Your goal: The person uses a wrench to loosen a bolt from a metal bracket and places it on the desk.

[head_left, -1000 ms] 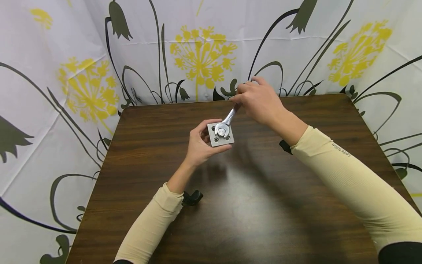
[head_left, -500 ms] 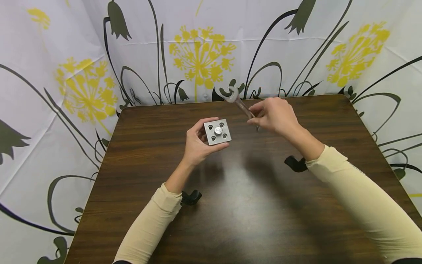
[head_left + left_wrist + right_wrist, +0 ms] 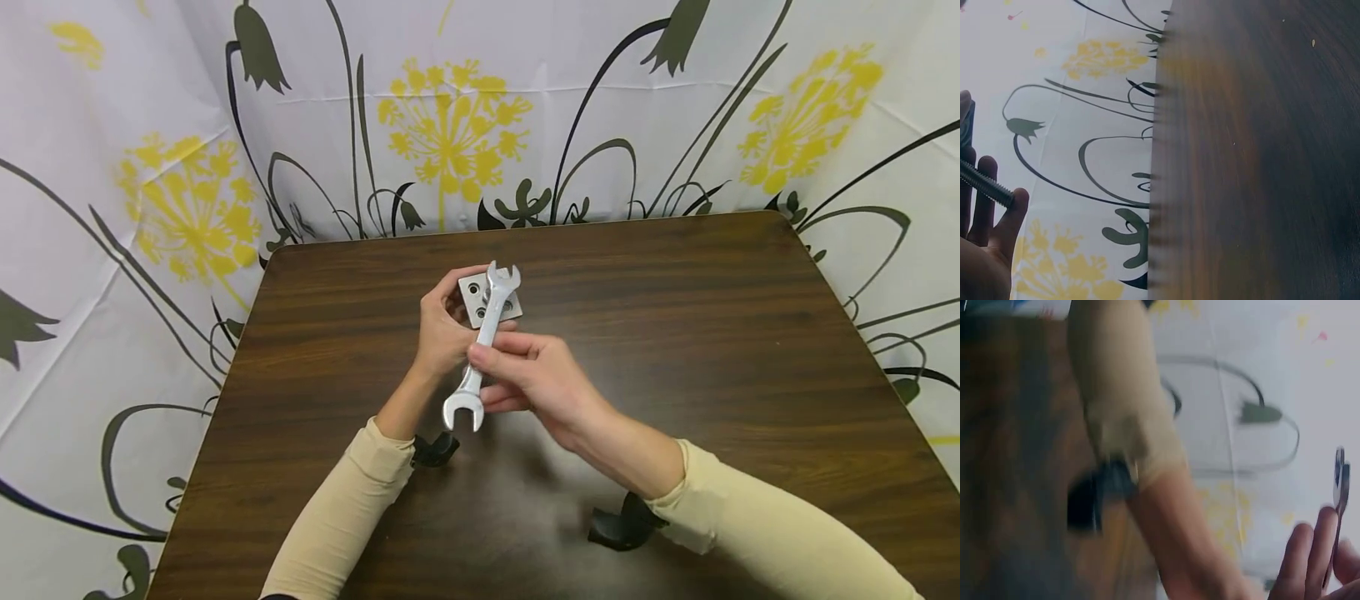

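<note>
Mid-frame, fingers of the right hand (image 3: 551,387) pinch the wrench (image 3: 488,329), the left hand (image 3: 442,333) grips the plate (image 3: 474,302), bolt (image 3: 988,185) through, tightness unclear.

A dark brown wood-grain table (image 3: 322,325) with rounded far corners spreads across the middle and bottom of the head view. Behind it and along both sides hangs a creased white cloth (image 3: 570,50), printed with yellow flower heads (image 3: 452,133) across the upper frame and drooping grey-green bellflowers (image 3: 258,54) at upper left, upper right and the left edge.
</note>
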Demonstrator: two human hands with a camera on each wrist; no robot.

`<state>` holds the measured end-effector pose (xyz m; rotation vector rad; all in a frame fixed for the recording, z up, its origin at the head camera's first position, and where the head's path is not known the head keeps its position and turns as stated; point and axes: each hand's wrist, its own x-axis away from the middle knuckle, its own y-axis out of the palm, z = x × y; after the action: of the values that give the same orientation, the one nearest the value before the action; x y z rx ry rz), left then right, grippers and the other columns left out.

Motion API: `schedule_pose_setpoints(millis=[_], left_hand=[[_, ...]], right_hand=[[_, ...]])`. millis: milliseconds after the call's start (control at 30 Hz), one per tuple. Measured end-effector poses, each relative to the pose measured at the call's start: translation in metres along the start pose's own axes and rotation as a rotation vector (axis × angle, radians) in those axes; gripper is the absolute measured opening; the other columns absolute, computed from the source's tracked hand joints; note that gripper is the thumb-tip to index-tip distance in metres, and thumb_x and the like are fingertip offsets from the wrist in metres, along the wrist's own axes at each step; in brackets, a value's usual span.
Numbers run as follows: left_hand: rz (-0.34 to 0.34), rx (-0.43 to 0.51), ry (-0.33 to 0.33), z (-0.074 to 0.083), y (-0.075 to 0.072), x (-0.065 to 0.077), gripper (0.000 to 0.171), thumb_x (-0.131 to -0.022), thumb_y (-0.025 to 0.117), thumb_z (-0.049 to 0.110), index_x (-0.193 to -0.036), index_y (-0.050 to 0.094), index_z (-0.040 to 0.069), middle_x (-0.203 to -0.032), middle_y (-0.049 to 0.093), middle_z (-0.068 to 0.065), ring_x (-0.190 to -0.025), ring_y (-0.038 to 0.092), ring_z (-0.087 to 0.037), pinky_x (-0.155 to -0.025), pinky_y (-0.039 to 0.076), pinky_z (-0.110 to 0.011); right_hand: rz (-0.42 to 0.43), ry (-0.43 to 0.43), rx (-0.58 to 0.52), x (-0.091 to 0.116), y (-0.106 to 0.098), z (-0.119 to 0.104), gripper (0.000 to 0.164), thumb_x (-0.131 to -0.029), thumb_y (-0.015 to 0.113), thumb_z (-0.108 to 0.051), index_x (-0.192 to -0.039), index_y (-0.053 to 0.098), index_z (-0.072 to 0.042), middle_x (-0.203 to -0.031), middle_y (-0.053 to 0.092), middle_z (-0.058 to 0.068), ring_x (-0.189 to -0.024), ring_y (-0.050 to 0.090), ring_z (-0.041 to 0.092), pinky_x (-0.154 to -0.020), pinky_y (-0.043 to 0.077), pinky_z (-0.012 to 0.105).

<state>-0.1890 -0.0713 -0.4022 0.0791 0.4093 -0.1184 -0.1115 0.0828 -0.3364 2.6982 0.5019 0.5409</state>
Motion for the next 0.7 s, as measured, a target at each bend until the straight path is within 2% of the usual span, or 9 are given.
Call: schedule_pose_setpoints(millis=[200,367,533,700], left_hand=[[0.016,-0.045,-0.025,0.014,0.009,0.004,0.068,-0.060,0.088,-0.013,-0.123,0.062,-0.003,-0.099,0.067,-0.008,-0.087,0.064,-0.018,-0.072,0.054,-0.025],[0.018,-0.080,0.026,0.019,0.012,0.004,0.067,-0.061,0.086,-0.014,-0.122,0.061,-0.005,-0.101,0.067,-0.012,-0.086,0.064,-0.017,-0.071,0.055,-0.025],[0.022,-0.104,0.051,0.022,0.013,0.003,0.067,-0.061,0.085,-0.017,-0.122,0.059,-0.009,-0.102,0.068,-0.016,-0.087,0.064,-0.015,-0.071,0.053,-0.024],[0.025,-0.142,0.041,0.028,0.015,0.005,0.067,-0.061,0.085,-0.016,-0.122,0.059,-0.007,-0.103,0.068,-0.019,-0.087,0.063,-0.013,-0.071,0.051,-0.022]], right_hand=[[-0.010,0.025,-0.203,0.002,0.025,0.024,0.041,-0.098,0.063,-0.019,-0.131,0.058,0.004,-0.091,0.071,0.010,-0.069,0.070,0.015,-0.071,0.058,0.036],[-0.011,0.051,-0.302,-0.002,0.040,0.032,0.040,-0.099,0.061,-0.019,-0.131,0.057,0.005,-0.085,0.070,0.009,-0.075,0.071,0.016,-0.076,0.057,0.038],[-0.036,0.060,-0.350,-0.009,0.049,0.035,0.038,-0.099,0.061,-0.019,-0.130,0.058,0.004,-0.085,0.071,0.008,-0.080,0.072,0.016,-0.078,0.057,0.035],[-0.032,0.057,-0.325,-0.016,0.049,0.037,0.037,-0.100,0.060,-0.020,-0.129,0.060,0.002,-0.087,0.072,0.006,-0.081,0.072,0.016,-0.076,0.057,0.032]])
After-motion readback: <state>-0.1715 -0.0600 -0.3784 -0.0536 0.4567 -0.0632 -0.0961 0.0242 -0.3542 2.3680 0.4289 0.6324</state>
